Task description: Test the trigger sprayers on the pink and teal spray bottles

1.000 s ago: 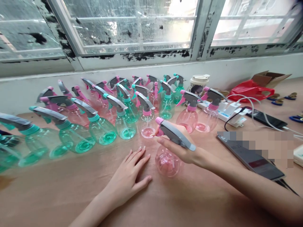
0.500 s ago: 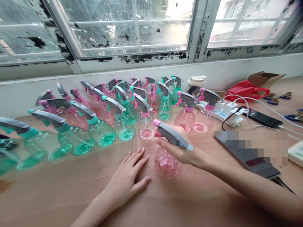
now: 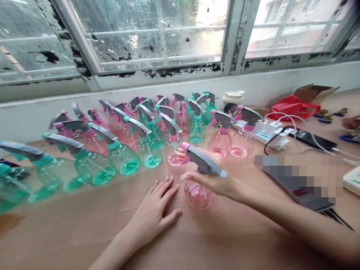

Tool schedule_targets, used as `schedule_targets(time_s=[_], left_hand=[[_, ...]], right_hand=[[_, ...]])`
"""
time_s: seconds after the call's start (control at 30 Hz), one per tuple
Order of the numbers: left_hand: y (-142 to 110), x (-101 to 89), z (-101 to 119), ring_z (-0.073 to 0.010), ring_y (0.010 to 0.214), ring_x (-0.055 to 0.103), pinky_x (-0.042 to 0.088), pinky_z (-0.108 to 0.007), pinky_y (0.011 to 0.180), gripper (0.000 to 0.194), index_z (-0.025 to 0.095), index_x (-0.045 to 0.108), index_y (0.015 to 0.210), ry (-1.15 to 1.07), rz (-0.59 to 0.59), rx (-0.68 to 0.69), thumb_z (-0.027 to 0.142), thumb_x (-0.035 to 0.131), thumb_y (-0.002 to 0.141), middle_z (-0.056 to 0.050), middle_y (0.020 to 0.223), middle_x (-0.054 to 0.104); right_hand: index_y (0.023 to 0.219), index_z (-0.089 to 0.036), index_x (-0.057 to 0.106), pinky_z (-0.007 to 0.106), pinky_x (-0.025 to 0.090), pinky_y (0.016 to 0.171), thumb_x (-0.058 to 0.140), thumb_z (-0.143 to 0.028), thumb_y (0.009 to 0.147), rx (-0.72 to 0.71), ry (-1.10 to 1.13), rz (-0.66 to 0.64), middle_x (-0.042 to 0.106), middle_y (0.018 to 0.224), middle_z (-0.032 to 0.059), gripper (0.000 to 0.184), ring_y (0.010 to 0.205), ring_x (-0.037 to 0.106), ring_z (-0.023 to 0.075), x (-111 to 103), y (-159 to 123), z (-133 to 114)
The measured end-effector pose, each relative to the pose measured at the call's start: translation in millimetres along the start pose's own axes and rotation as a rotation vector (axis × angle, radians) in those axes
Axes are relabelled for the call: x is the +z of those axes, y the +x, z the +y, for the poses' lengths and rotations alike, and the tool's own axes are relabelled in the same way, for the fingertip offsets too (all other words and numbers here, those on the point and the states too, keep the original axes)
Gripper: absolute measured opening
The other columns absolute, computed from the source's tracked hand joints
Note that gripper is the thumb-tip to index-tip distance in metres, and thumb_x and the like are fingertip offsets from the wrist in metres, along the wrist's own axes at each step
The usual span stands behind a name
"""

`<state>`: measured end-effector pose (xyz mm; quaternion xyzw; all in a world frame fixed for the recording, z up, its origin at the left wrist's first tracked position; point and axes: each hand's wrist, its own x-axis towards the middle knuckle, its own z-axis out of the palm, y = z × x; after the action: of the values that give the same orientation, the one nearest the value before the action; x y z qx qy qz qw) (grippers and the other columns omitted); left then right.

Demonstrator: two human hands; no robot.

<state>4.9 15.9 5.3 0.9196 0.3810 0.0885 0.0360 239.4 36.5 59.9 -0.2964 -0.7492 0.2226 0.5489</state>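
Observation:
A clear pink spray bottle [image 3: 198, 197] with a grey-and-pink trigger head stands on the wooden table [image 3: 225, 240] in front of me. Around its neck is my right hand [image 3: 215, 180], thumb on the near side and fingers stretched out on the far side, apart from each other. The spray head hides part of this hand, so contact with the neck is unclear. My left hand [image 3: 157, 204] lies flat on the table left of the bottle, fingers spread, holding nothing. Just beyond stand another pink spray bottle [image 3: 173, 153] and a green spray bottle [image 3: 152, 157].
Several more green and pink spray bottles [image 3: 123, 161] fill the left and back. To the right are a power strip [image 3: 271, 138] with cables, a phone [image 3: 312, 138], a paper cup [image 3: 233, 101] and a red bag [image 3: 292, 108]. Another person's hand [image 3: 350, 120] shows at the right edge.
My right thumb and fingers have spread apart around the spray bottle's neck; before, they were closed together near the trigger. Another person's hand has come into view at the right edge.

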Motion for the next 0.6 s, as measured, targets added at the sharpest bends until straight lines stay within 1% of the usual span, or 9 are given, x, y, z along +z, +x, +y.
schedule_targets(time_s=[0.07, 0.2, 0.27, 0.33, 0.37, 0.43, 0.47, 0.53, 0.6], left_hand=[[0, 0.2, 0, -0.032, 0.141, 0.034, 0.025, -0.056, 0.115, 0.057, 0.021, 0.043, 0.146, -0.007, 0.002, 0.001, 0.048, 0.052, 0.097, -0.013, 0.155, 0.036], [1, 0.4, 0, -0.0328, 0.141, 0.035, 0.023, -0.057, 0.115, 0.056, 0.02, 0.045, 0.145, -0.018, 0.006, -0.006, 0.047, 0.053, 0.096, -0.013, 0.155, 0.036], [1, 0.1, 2, -0.0332, 0.141, 0.034, 0.024, -0.057, 0.115, 0.056, 0.02, 0.045, 0.145, -0.02, -0.002, -0.016, 0.047, 0.053, 0.096, -0.013, 0.155, 0.035], [1, -0.6, 3, -0.0331, 0.142, 0.033, 0.024, -0.056, 0.115, 0.057, 0.018, 0.046, 0.144, -0.022, -0.013, -0.026, 0.047, 0.053, 0.096, -0.014, 0.155, 0.035], [1, -1.0, 4, -0.033, 0.142, 0.033, 0.024, -0.056, 0.115, 0.058, 0.017, 0.046, 0.144, -0.022, -0.018, -0.03, 0.048, 0.054, 0.096, -0.015, 0.155, 0.035], [1, -1.7, 5, -0.0324, 0.142, 0.032, 0.024, -0.055, 0.116, 0.059, 0.016, 0.045, 0.145, -0.023, -0.025, -0.034, 0.047, 0.054, 0.096, -0.016, 0.155, 0.035], [1, -1.9, 5, -0.0321, 0.143, 0.031, 0.024, -0.055, 0.116, 0.059, 0.016, 0.045, 0.145, -0.023, -0.025, -0.034, 0.047, 0.054, 0.095, -0.016, 0.155, 0.035], [1, -2.1, 6, -0.0315, 0.144, 0.029, 0.024, -0.055, 0.116, 0.059, 0.016, 0.044, 0.145, -0.023, -0.02, -0.035, 0.046, 0.055, 0.095, -0.016, 0.155, 0.033], [1, -2.1, 7, -0.0314, 0.143, 0.029, 0.024, -0.055, 0.116, 0.059, 0.016, 0.046, 0.144, -0.027, -0.01, -0.033, 0.047, 0.055, 0.095, -0.016, 0.155, 0.033]], right_hand=[[0.121, -0.021, 0.057, 0.023, 0.039, 0.046, 0.072, -0.042, 0.081, 0.024, 0.005, 0.011, 0.064, 0.078, -0.003, 0.048, 0.045, 0.042, 0.0064, 0, -1, -1], [0.114, -0.02, 0.058, 0.02, 0.036, 0.045, 0.075, -0.044, 0.078, 0.063, -0.018, 0.069, 0.054, 0.065, -0.0082, 0.047, 0.046, 0.041, 0.0054, 2, -3, -4], [0.115, -0.021, 0.057, 0.019, 0.037, 0.046, 0.078, -0.045, 0.075, 0.081, -0.057, 0.087, 0.052, 0.065, -0.0089, 0.051, 0.047, 0.041, 0.0056, 2, -4, -5], [0.118, -0.022, 0.056, 0.021, 0.041, 0.049, 0.078, -0.047, 0.073, 0.089, -0.117, 0.078, 0.056, 0.074, -0.0058, 0.057, 0.05, 0.045, 0.0067, 2, -6, -7], [0.12, -0.022, 0.055, 0.022, 0.044, 0.052, 0.077, -0.049, 0.074, 0.089, -0.153, 0.061, 0.06, 0.083, -0.0025, 0.058, 0.052, 0.048, 0.0076, 0, -7, -9], [0.124, -0.021, 0.053, 0.026, 0.049, 0.058, 0.074, -0.05, 0.076, 0.087, -0.223, 0.009, 0.062, 0.099, 0.0039, 0.059, 0.059, 0.055, 0.0103, -6, -7, -15], [0.124, -0.021, 0.053, 0.027, 0.051, 0.062, 0.072, -0.05, 0.078, 0.097, -0.251, -0.018, 0.063, 0.103, 0.0059, 0.058, 0.063, 0.058, 0.0122, -10, -8, -20], [0.121, -0.021, 0.053, 0.029, 0.053, 0.066, 0.072, -0.05, 0.078, 0.143, -0.287, -0.05, 0.065, 0.101, 0.0067, 0.055, 0.072, 0.064, 0.0167, -19, -8, -31], [0.115, -0.021, 0.056, 0.03, 0.054, 0.069, 0.073, -0.049, 0.077, 0.179, -0.335, -0.07, 0.066, 0.099, 0.0067, 0.05, 0.081, 0.066, 0.0206, -26, -8, -44]])
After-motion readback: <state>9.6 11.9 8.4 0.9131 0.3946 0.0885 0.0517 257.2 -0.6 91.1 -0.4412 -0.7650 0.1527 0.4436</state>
